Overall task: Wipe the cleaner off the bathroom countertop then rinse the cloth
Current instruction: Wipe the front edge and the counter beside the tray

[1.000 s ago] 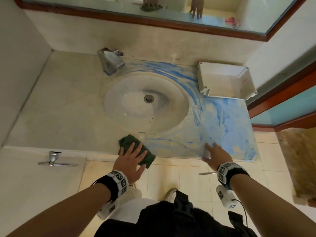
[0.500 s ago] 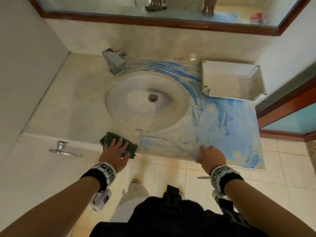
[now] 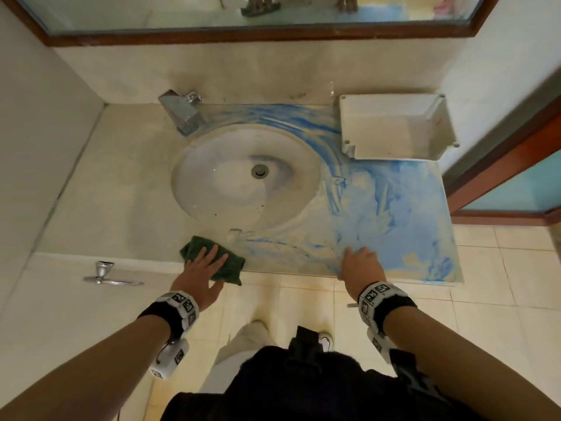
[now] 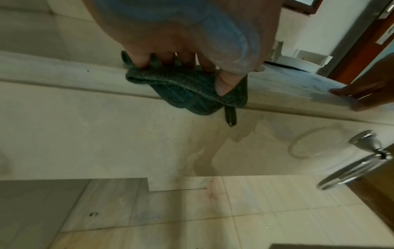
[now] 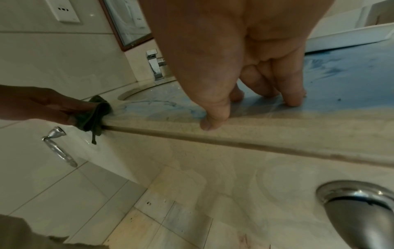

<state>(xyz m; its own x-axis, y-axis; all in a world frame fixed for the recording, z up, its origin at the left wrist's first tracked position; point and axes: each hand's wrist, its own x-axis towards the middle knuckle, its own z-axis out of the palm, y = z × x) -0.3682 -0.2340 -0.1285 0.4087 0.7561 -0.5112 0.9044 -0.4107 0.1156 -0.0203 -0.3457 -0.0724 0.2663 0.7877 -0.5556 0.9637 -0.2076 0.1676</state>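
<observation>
A dark green cloth (image 3: 230, 267) lies on the front edge of the beige countertop (image 3: 100, 214), below the left part of the sink, and partly hangs over the edge (image 4: 192, 94). My left hand (image 3: 202, 273) presses it flat with straight, spread fingers, and the thumb lies against the hanging fold (image 4: 224, 84). Blue cleaner (image 3: 394, 214) smears the counter right of the sink and along its back rim. My right hand (image 3: 361, 265) rests its fingertips (image 5: 294, 99) on the blue area at the front edge and holds nothing.
A round sink basin (image 3: 212, 202) sits mid-counter with a chrome faucet (image 3: 182, 113) behind it. A white tray (image 3: 391, 97) stands at the back right corner. A chrome towel ring (image 3: 106, 273) is mounted on the front panel at the left. A mirror (image 3: 273, 13) hangs above.
My left hand has slid the cloth leftward along the front edge of the counter. The right hand has stayed on the blue area.
</observation>
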